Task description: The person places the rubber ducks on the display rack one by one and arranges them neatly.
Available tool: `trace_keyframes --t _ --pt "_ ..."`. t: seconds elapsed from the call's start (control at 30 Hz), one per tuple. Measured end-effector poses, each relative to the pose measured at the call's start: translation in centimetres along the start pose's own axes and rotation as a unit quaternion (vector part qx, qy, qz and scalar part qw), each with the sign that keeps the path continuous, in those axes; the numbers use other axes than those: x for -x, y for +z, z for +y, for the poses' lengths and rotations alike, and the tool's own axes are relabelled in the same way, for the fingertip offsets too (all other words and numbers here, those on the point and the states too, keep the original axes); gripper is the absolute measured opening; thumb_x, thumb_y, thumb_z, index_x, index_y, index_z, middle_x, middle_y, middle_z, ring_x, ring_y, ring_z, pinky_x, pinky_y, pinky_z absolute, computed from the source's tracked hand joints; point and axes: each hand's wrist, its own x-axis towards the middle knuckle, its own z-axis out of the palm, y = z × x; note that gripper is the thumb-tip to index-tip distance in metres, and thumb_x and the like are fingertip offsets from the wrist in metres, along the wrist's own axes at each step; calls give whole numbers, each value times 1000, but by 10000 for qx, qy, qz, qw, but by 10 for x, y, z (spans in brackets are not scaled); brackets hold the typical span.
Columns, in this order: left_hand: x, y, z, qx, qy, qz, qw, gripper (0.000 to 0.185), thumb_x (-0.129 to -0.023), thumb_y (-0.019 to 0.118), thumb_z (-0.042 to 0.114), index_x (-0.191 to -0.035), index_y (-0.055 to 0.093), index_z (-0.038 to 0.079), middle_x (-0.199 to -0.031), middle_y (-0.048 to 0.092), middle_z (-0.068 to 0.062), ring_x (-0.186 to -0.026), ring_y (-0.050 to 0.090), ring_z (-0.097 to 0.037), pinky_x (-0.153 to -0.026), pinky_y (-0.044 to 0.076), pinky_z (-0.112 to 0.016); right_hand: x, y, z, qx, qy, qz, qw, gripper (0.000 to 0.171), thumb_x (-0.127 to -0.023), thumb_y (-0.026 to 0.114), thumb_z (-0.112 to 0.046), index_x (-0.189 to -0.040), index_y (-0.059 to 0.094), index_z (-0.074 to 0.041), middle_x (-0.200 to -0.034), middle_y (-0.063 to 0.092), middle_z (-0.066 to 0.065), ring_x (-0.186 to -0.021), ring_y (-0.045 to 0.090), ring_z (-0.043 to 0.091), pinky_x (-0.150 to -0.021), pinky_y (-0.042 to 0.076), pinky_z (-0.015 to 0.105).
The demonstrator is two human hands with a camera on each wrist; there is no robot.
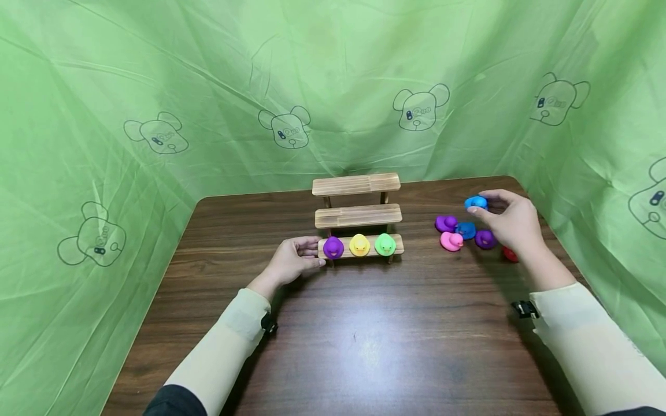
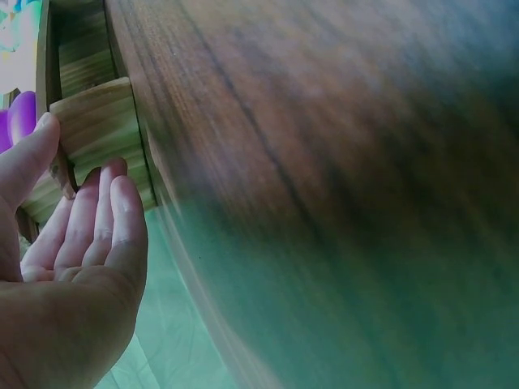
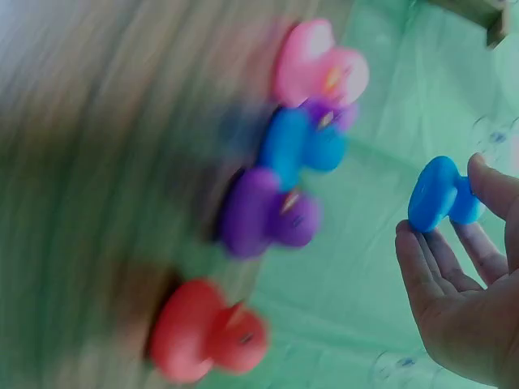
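A three-tier wooden stand [image 1: 358,216] is on the table. Along its lowest step sit a purple duck [image 1: 333,248], a yellow duck [image 1: 359,245] and a green duck [image 1: 385,245]. At the left end of that step, my left hand [image 1: 291,261] holds the stand, thumb in front and fingers behind, beside the purple duck. My right hand [image 1: 512,222] pinches a blue rubber duck [image 3: 438,193] between thumb and fingers, raised above the loose ducks. In the left wrist view, the left hand's fingers [image 2: 122,219] lie against the wood.
Right of the stand lie a pink duck [image 1: 451,241], another blue duck [image 1: 465,231], a purple duck [image 1: 446,223], a second loose purple duck [image 1: 485,239] and a red duck [image 3: 190,328]. Green cloth [image 1: 218,69] hangs behind and beside the brown table [image 1: 333,335].
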Motion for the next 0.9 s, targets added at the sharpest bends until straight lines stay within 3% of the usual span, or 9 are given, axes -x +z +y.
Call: trace_keyframes --t 0.07,0.13,0.4,0.6,0.9 --pt "-1 0 -1 36 0 -2 10000 60 -84 85 -4 -139 61 -7 -122 73 -23 -114 71 -36 -89 61 -27 3 4 -11 -153 -105 -90 9998 51 -90 83 -44 -128 73 -11 -119 75 17 -91 64 -8 -74 50 5" --pt "-1 0 -1 67 10 -8 10000 60 -84 85 -4 -139 61 -8 -122 73 -24 -114 70 -38 -89 61 -27 7 8 -22 -257 -194 -178 9993 49 -90 84 -44 -126 74 -13 -118 76 14 -93 66 -7 -76 52 6" --pt "-1 0 -2 130 50 -27 9999 61 -84 86 -3 -139 60 -9 -124 71 -26 -116 68 -43 -89 61 -25 18 26 -64 -603 -430 -541 9958 45 -88 87 -40 -125 76 -16 -119 76 7 -100 72 9 -80 55 9" --pt "-1 0 -2 52 36 -5 10000 59 -84 85 -4 -138 62 -8 -122 72 -24 -115 70 -39 -89 61 -26 22 43 -82 -977 -653 -729 9904 41 -87 88 -31 -123 77 -15 -120 73 5 -104 73 21 -83 57 13" --pt "-1 -1 -2 40 34 -5 10000 58 -84 85 -4 -138 62 -7 -122 73 -22 -113 71 -36 -89 61 -28 28 72 -100 -1165 -967 -943 9840 40 -87 89 -28 -122 77 -13 -117 74 4 -102 73 23 -86 60 22"
